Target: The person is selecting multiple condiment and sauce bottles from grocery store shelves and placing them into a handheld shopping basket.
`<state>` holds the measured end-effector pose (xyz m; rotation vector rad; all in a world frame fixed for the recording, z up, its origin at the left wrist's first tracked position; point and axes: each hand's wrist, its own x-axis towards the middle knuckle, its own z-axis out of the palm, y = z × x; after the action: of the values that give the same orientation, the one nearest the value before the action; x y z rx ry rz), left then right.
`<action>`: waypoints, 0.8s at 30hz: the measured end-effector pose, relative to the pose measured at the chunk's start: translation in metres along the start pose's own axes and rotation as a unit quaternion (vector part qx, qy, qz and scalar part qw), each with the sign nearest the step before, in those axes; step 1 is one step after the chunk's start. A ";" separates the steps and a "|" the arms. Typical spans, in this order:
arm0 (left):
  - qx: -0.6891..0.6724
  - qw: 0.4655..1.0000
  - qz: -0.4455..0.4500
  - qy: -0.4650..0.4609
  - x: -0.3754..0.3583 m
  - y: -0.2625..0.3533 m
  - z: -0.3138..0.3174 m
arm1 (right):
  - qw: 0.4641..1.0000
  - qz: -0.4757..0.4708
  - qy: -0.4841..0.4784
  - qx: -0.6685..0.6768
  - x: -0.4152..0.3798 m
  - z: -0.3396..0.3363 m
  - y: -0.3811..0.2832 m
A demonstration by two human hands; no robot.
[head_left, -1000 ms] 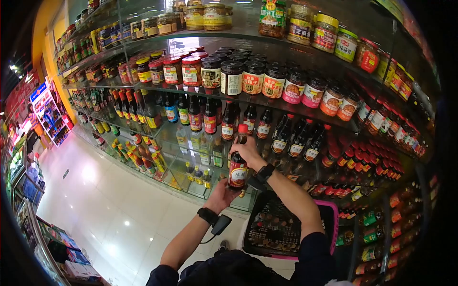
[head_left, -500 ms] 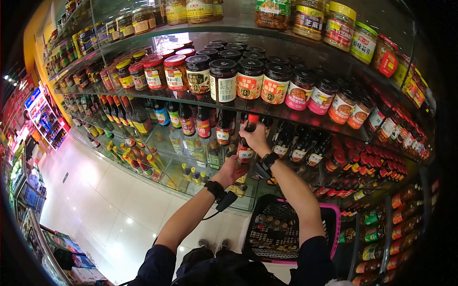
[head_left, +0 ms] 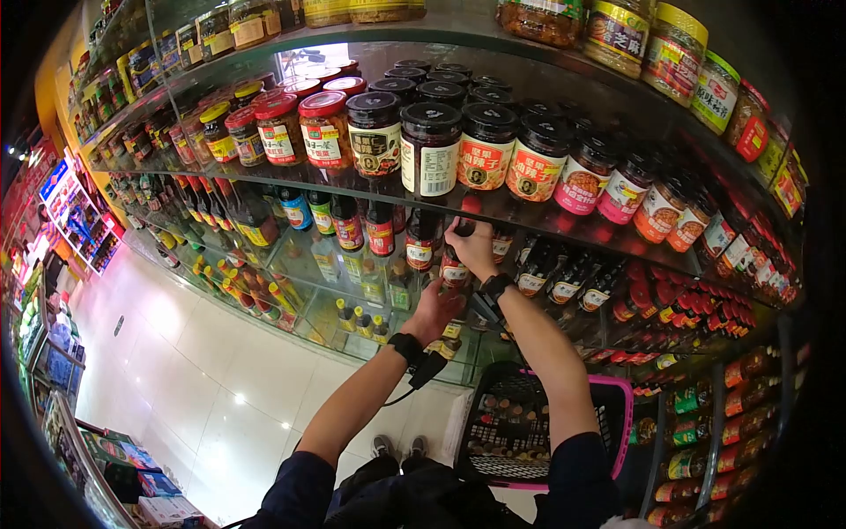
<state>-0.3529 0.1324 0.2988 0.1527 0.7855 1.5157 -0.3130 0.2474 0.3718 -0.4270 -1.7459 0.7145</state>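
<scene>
Store aisle, glass shelving, view looking forward and down along both arms.

Dark sauce bottle (head_left: 453,269) with a red-and-white label is at the front edge of the second glass shelf (head_left: 564,231), upright, among a row of similar dark bottles (head_left: 564,278). Its cap end is hidden behind the right hand.

Right hand (head_left: 471,247): raised to the bottle's top, fingers (head_left: 458,231) curled together around the neck and cap. Black watch-like band on the wrist.

Left hand (head_left: 434,309): below, cupped under and against the bottle's lower body, fingers wrapped upward on it; exact contact at the base is hidden by the hand itself. Black wrist strap with a small black device (head_left: 426,368) and cable hanging from it.

Above: a shelf of squat jars (head_left: 430,145) with black and red lids, labels facing out. To the left of the held bottle, more bottles with red, blue and green labels (head_left: 348,225). Lower shelf carries small yellow-capped bottles (head_left: 366,319).

Below the right forearm: a black mesh shopping basket (head_left: 617,423) with a pink rim, sitting near the shelf foot. White glossy tile floor (head_left: 203,370) stretches left down the aisle. Dark sleeves at both elbows; shoes just visible on the floor between the arms.
</scene>
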 end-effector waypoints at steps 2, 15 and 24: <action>0.015 1.000 0.003 -0.013 0.005 0.003 -0.002 | 0.999 0.043 -0.006 0.026 0.003 0.003 0.001; -0.028 0.997 0.008 -0.069 0.033 0.006 -0.006 | 0.998 0.046 0.016 -0.040 0.014 0.014 0.029; -0.011 0.995 0.020 -0.099 0.031 0.006 -0.010 | 0.995 0.039 0.064 -0.060 0.002 0.015 0.036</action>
<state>-0.3676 0.1576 0.2840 0.2989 0.6096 1.5197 -0.3306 0.2723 0.3468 -0.6137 -1.6628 0.6255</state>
